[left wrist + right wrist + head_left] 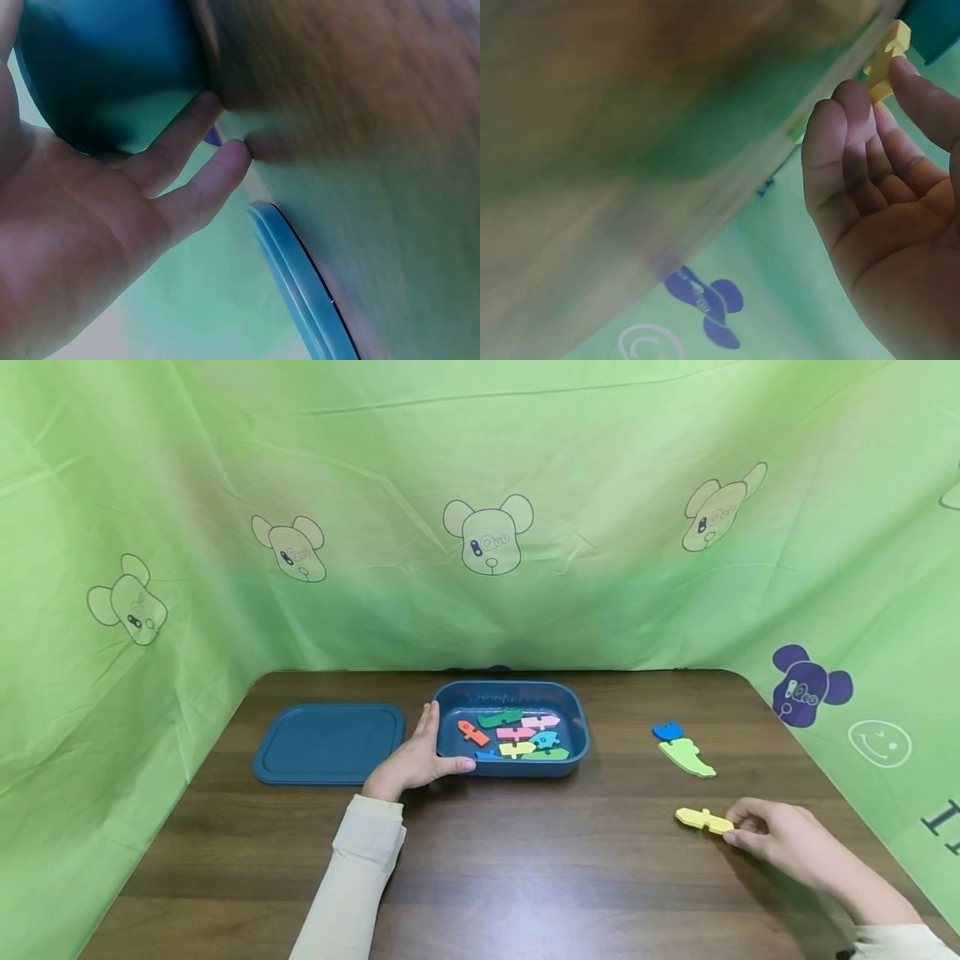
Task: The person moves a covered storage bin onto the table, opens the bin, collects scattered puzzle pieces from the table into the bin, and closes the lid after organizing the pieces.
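My right hand (787, 843) pinches one end of a yellow puzzle piece (703, 820) between thumb and fingertips, over the right part of the table. The piece is long, with a pointed end and notched sides; the right wrist view also shows the yellow piece (892, 56) at the fingertips. My left hand (416, 760) rests against the near left corner of a blue box (582, 735), its fingers straight along the side and thumb on the front rim. Several colored pieces lie inside, including an orange one (473, 733) and a pink one (540, 722).
A light green piece (686, 757) and a blue piece (667, 732) lie on the table right of the box. The flat blue lid (330, 743) lies to its left. A green printed cloth (480, 610) hangs behind and beside the brown wooden table (525, 877).
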Motion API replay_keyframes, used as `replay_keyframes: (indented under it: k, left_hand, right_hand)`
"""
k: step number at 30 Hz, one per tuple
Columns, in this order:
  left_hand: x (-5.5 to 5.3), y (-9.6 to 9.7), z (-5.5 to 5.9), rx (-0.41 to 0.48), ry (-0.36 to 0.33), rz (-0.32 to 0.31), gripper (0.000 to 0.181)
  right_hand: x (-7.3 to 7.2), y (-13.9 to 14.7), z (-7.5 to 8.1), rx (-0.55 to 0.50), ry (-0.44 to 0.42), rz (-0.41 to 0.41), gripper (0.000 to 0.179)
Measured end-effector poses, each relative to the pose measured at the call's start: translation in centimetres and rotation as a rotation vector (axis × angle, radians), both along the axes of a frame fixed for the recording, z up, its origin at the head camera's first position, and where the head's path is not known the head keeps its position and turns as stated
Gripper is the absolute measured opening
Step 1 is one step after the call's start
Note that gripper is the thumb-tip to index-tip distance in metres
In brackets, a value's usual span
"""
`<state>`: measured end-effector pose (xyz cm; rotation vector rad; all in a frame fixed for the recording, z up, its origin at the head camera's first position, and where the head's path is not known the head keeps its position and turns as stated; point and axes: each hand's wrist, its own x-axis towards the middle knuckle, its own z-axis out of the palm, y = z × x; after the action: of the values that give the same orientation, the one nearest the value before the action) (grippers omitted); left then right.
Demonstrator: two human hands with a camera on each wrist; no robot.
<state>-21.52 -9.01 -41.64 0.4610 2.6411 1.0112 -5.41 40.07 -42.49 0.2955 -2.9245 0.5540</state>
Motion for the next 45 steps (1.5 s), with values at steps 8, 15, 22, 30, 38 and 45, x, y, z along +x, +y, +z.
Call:
replay_keyframes:
  k: [8, 15, 22, 30, 38, 45]
  left_hand:
    - [0.1, 0.0, 0.1, 0.01, -0.003, -0.001, 0.124]
    - [0.1, 0.0, 0.1, 0.011, -0.001, 0.001, 0.124]
    - [0.0, 0.0, 0.1, 0.025, -0.003, 0.0, 0.125]
    - [0.0, 0.1, 0.1, 0.026, -0.006, 0.003, 0.125]
    - [0.0, -0.1, -0.1, 0.032, -0.004, -0.001, 0.125]
    - [0.0, 0.0, 0.1, 0.028, -0.012, 0.012, 0.125]
  right_hand:
    - [-1.0, -2.3, 1.1, -0.067, 0.01, 0.035, 0.019]
    - [-2.0, -4.0, 2.0, -0.075, 0.049, 0.073, 0.019]
    - [-3.1, -5.5, 2.9, -0.101, 0.059, 0.113, 0.017]
    - [-4.6, -7.3, 3.9, -0.089, 0.085, 0.153, 0.018]
    - [-5.8, -9.0, 4.8, -0.088, 0.058, 0.176, 0.015]
    - [-6.9, -10.2, 5.4, -0.072, 0.037, 0.187, 0.014]
